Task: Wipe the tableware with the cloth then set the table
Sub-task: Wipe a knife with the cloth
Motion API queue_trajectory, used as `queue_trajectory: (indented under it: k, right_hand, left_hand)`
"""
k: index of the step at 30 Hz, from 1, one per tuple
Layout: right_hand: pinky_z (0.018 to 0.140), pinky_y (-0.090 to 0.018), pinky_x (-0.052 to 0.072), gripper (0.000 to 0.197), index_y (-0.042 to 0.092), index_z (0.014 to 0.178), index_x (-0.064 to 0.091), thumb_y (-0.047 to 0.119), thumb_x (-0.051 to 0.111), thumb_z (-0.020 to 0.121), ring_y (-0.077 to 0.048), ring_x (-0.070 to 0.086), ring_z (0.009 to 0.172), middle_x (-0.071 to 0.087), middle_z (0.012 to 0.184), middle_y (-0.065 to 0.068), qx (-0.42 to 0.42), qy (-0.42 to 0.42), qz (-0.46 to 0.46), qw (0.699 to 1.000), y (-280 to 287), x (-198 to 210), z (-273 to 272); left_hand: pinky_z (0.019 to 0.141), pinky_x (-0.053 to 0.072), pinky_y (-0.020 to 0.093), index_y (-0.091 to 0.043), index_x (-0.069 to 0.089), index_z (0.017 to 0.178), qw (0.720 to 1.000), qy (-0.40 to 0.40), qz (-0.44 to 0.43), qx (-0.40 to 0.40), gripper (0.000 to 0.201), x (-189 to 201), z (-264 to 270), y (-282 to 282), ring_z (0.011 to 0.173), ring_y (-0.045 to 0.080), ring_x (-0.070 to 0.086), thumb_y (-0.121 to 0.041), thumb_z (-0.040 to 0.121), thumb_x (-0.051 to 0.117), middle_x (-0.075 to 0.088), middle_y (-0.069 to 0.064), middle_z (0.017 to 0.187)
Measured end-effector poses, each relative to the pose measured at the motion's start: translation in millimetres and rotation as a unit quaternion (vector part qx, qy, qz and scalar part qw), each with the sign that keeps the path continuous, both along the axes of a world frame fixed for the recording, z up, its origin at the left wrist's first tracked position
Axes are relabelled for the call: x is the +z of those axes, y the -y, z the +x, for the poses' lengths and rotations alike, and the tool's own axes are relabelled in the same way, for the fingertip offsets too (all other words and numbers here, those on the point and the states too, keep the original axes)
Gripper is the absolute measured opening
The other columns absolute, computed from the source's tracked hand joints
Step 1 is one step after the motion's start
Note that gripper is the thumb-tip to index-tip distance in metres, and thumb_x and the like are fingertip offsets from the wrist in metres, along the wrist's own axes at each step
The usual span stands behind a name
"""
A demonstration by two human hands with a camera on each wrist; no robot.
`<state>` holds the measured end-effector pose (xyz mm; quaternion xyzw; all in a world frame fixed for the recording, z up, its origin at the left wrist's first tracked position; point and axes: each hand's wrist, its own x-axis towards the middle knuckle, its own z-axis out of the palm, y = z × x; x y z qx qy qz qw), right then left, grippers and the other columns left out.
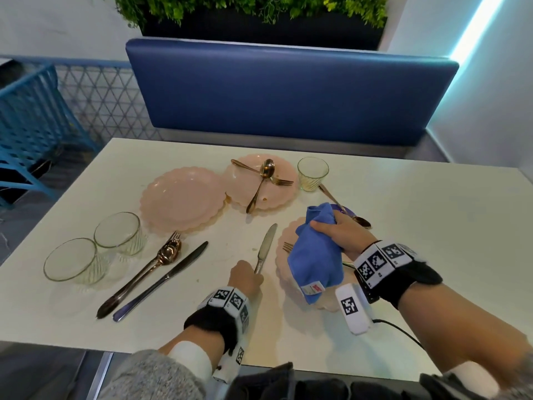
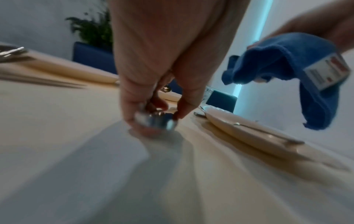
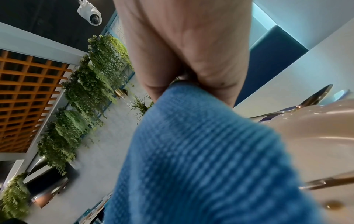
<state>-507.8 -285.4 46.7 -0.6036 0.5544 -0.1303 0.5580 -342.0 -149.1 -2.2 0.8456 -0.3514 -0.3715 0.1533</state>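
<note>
My left hand (image 1: pixel 245 277) pinches the handle end of a silver knife (image 1: pixel 266 248) that lies on the white table (image 1: pixel 418 215); the left wrist view shows my fingertips (image 2: pixel 180 112) round the handle end (image 2: pixel 157 121). My right hand (image 1: pixel 340 232) grips a blue cloth (image 1: pixel 315 252) above a pink plate (image 1: pixel 284 243), which carries a fork (image 1: pixel 287 247) mostly hidden by the cloth. The cloth (image 3: pixel 201 151) fills the right wrist view. Two more pink plates (image 1: pixel 181 197) (image 1: pixel 239 180) lie further back, the right one bearing a gold spoon (image 1: pixel 265 171) and fork (image 1: pixel 281 181).
Two glasses (image 1: pixel 72 261) (image 1: pixel 118 232) stand at the left, beside a gold spoon and fork (image 1: pixel 161 258) and a second knife (image 1: pixel 164 280). A third glass (image 1: pixel 313 173) stands at the back right, with a spoon (image 1: pixel 360 220) nearby. A blue bench (image 1: pixel 288 93) lies beyond the table.
</note>
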Motion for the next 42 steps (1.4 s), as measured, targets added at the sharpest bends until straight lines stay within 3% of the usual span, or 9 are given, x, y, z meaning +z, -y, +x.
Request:
queue_trajectory:
  k: [8, 10, 12, 16, 21, 28, 33, 38, 42]
  right_hand:
    - [0.091, -0.053, 0.051, 0.052, 0.028, 0.080, 0.067, 0.073, 0.070, 0.055, -0.031, 0.067, 0.098, 0.071, 0.099, -0.010, 0.005, 0.031, 0.064, 0.997, -15, 3, 14]
    - [0.098, -0.045, 0.047, 0.023, 0.021, 0.085, 0.064, 0.043, 0.062, 0.085, -0.025, 0.064, 0.097, 0.069, 0.095, -0.009, -0.004, 0.074, 0.118, 0.990, -41, 24, 35]
    - [0.098, -0.042, 0.047, 0.018, 0.008, 0.092, 0.062, 0.024, 0.055, 0.093, -0.026, 0.063, 0.096, 0.067, 0.100, -0.016, -0.014, 0.096, 0.127, 0.987, -55, 22, 51]
    - [0.094, -0.053, 0.050, 0.050, -0.004, 0.105, 0.060, 0.040, 0.066, 0.082, -0.037, 0.064, 0.098, 0.066, 0.105, -0.026, -0.089, 0.112, 0.070, 0.987, -47, 0, 69]
    - [0.085, -0.053, 0.054, 0.087, 0.003, 0.104, 0.059, 0.065, 0.068, 0.043, -0.036, 0.066, 0.091, 0.067, 0.100, -0.020, -0.163, 0.091, 0.018, 0.982, -5, -10, 71]
    - [0.094, -0.052, 0.049, 0.046, 0.001, 0.115, 0.055, 0.040, 0.053, 0.090, -0.038, 0.060, 0.103, 0.062, 0.114, -0.022, -0.210, 0.086, -0.067, 0.972, -11, 35, 85]
    - [0.091, -0.043, 0.047, 0.038, 0.006, 0.093, 0.054, 0.040, 0.037, 0.099, -0.026, 0.059, 0.088, 0.062, 0.094, -0.014, -0.161, 0.241, 0.078, 0.954, -52, 44, 111]
    - [0.091, -0.049, 0.051, 0.020, 0.015, 0.088, 0.059, 0.035, 0.057, 0.090, -0.031, 0.063, 0.091, 0.065, 0.094, -0.013, -0.212, 0.217, -0.014, 0.953, -55, 35, 125]
    - [0.082, -0.042, 0.053, 0.028, 0.006, 0.096, 0.058, 0.034, 0.057, 0.090, -0.027, 0.063, 0.080, 0.065, 0.092, -0.016, -0.209, 0.276, 0.039, 0.937, -64, 23, 140]
  left_hand:
    - [0.033, 0.029, 0.015, -0.007, 0.052, 0.090, 0.966, -0.196, -0.159, 0.057, 0.011, 26, 7, -15, 0.048, 0.018, 0.046, -0.013, 0.097, 0.044, 0.048, 0.006, 0.066]
    - [0.033, 0.028, 0.015, -0.007, 0.050, 0.089, 0.954, -0.238, -0.177, 0.034, 0.011, 42, 0, -10, 0.042, 0.017, 0.041, -0.010, 0.097, 0.042, 0.047, 0.009, 0.062]
    - [0.033, 0.028, 0.017, -0.006, 0.052, 0.093, 0.958, -0.223, -0.181, -0.019, 0.014, 53, -8, -4, 0.041, 0.014, 0.040, -0.011, 0.096, 0.039, 0.047, 0.009, 0.062]
    - [0.042, 0.028, 0.024, -0.004, 0.051, 0.095, 0.967, -0.180, -0.174, -0.053, 0.016, 65, -8, -5, 0.051, 0.016, 0.037, -0.011, 0.095, 0.036, 0.045, 0.005, 0.066]
    - [0.036, 0.024, 0.015, -0.012, 0.046, 0.084, 0.963, -0.215, -0.153, -0.056, 0.014, 80, 18, -26, 0.043, 0.014, 0.031, -0.011, 0.096, 0.039, 0.045, 0.003, 0.061]
    - [0.035, 0.020, 0.013, -0.013, 0.047, 0.084, 0.954, -0.250, -0.162, -0.016, 0.014, 94, 61, -46, 0.036, 0.009, 0.028, -0.013, 0.098, 0.042, 0.046, 0.001, 0.059]
    - [0.039, 0.023, 0.015, -0.021, 0.052, 0.089, 0.941, -0.273, -0.197, 0.021, 0.014, 81, 72, -50, 0.035, 0.008, 0.029, -0.024, 0.099, 0.042, 0.045, 0.002, 0.054]
    - [0.039, 0.020, 0.015, -0.023, 0.057, 0.094, 0.941, -0.287, -0.181, -0.023, 0.024, 73, 63, -61, 0.038, 0.007, 0.025, -0.027, 0.101, 0.034, 0.037, -0.004, 0.052]
    - [0.039, 0.022, 0.019, -0.017, 0.052, 0.085, 0.945, -0.251, -0.211, 0.011, 0.023, 68, 69, -58, 0.041, 0.011, 0.028, -0.022, 0.100, 0.034, 0.041, -0.006, 0.054]
